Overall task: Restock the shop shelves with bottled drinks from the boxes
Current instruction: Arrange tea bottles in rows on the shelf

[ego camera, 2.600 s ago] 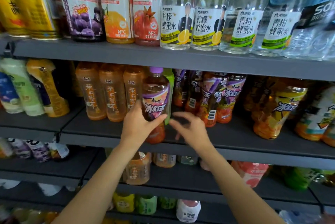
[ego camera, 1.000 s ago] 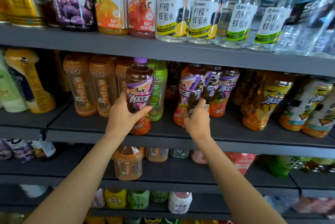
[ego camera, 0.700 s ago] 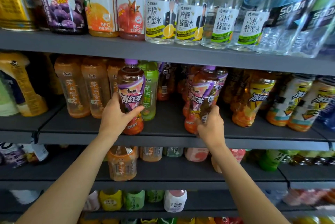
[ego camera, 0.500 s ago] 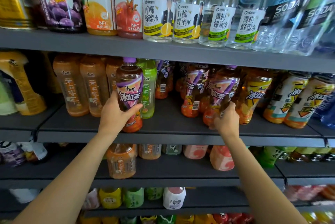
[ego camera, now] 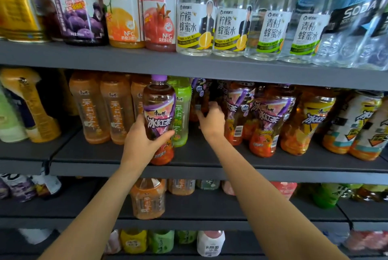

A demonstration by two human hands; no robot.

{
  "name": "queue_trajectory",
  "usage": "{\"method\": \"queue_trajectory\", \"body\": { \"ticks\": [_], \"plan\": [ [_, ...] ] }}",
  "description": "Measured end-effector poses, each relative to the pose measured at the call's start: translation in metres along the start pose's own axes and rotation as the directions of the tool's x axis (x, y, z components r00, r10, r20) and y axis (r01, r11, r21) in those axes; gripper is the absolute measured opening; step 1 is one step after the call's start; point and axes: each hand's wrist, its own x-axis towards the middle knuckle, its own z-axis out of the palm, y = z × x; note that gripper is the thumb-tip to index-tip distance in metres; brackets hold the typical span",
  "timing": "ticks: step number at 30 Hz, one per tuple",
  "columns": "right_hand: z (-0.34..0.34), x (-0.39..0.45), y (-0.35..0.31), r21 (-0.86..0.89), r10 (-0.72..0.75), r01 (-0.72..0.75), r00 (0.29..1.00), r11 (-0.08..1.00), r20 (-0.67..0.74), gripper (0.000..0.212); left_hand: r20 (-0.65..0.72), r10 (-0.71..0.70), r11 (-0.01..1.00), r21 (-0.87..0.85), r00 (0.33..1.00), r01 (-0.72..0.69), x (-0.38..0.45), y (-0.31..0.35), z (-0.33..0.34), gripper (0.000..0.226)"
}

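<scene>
My left hand (ego camera: 142, 142) grips an iced-tea bottle (ego camera: 159, 102) with a purple cap and purple label. It stands upright at the front of the middle shelf (ego camera: 210, 154). My right hand (ego camera: 212, 123) reaches deeper into the gap to its right. There its fingers curl round a dark purple-label bottle (ego camera: 199, 93) at the back of the shelf. Two matching purple-label bottles (ego camera: 266, 121) stand just right of that hand.
A green tea bottle (ego camera: 181, 102) stands right behind the held bottle, with orange tea bottles (ego camera: 90, 108) to its left. Yellow-label iced teas (ego camera: 308, 123) fill the right. The upper shelf (ego camera: 189, 64) carries juices and clear water bottles. Lower shelves hold more drinks.
My right hand let go of the purple-label bottle it set on the right and moved left and deeper, onto a bottle at the back. My left hand still holds its bottle.
</scene>
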Motion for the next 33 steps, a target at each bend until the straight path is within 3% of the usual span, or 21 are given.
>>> {"method": "queue_trajectory", "body": {
  "ticks": [3,6,11,16,19,23,26,30,33],
  "plan": [
    [0.024,0.034,0.002,0.039,0.187,-0.189,0.981,0.981,0.042,0.055,0.006,-0.003,1.000,-0.026,1.000,0.004,0.002,-0.004,0.002,0.071],
    [0.039,0.051,0.004,0.067,0.255,-0.261,0.963,0.963,0.081,0.060,0.007,0.008,1.000,-0.027,1.000,-0.008,0.002,-0.007,0.003,0.073],
    [0.041,0.053,0.008,0.139,0.246,-0.249,0.968,0.958,0.043,0.052,0.019,0.037,0.999,-0.039,0.999,-0.036,0.003,-0.006,0.002,0.072],
    [0.020,0.031,0.024,0.123,0.152,-0.163,0.984,0.979,0.090,0.038,0.023,0.048,0.997,-0.066,0.999,-0.046,0.002,-0.006,0.001,0.066],
    [0.019,0.024,0.023,0.139,0.139,-0.144,0.989,0.980,0.040,0.043,0.023,0.042,0.997,-0.071,0.999,-0.040,0.002,-0.007,0.002,0.067],
    [0.031,0.010,0.023,-0.016,0.137,-0.137,0.990,0.990,-0.020,0.063,0.026,0.038,0.997,-0.062,0.999,-0.036,0.002,-0.007,0.002,0.069],
    [0.034,0.013,0.025,-0.050,0.157,-0.158,0.987,0.986,-0.015,0.059,0.030,0.043,0.998,-0.056,0.999,-0.041,0.002,-0.008,0.001,0.070],
    [0.033,0.030,0.029,0.077,0.227,-0.233,0.971,0.969,0.081,0.053,0.032,0.037,0.997,-0.064,0.999,-0.035,0.003,-0.010,0.002,0.071],
    [0.032,0.036,0.029,0.067,0.254,-0.262,0.961,0.963,0.113,0.053,0.034,0.034,0.998,-0.060,0.999,-0.032,0.002,-0.009,0.002,0.071]
  ]
}}
